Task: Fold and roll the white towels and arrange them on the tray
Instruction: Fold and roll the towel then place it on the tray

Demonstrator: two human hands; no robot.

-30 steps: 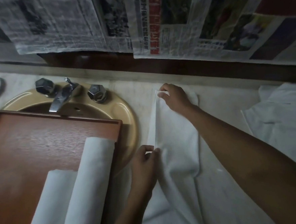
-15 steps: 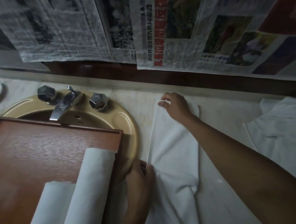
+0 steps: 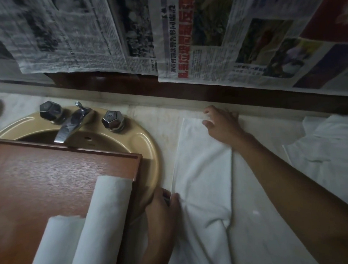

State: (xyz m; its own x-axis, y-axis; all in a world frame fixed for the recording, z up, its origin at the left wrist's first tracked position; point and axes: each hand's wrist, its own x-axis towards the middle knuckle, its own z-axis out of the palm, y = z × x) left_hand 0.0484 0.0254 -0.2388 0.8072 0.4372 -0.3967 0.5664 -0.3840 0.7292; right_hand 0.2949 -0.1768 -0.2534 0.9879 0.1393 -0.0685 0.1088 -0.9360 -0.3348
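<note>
Towel [image 3: 204,171] long axis laid away from body.
Far end pressed by relaxed right hand [image 3: 222,126]; near edge pinched by left hand [image 3: 162,207].

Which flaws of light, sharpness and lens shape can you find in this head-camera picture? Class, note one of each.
Head view, light: dim throughout, with only the flat towel and the rolled towels reading bright. Head view, sharpness: the newspaper print is smeared, unreadable in places. Head view, lens: the wall ledge slants and seems to bow slightly, as a wide angle would bend it.
</note>
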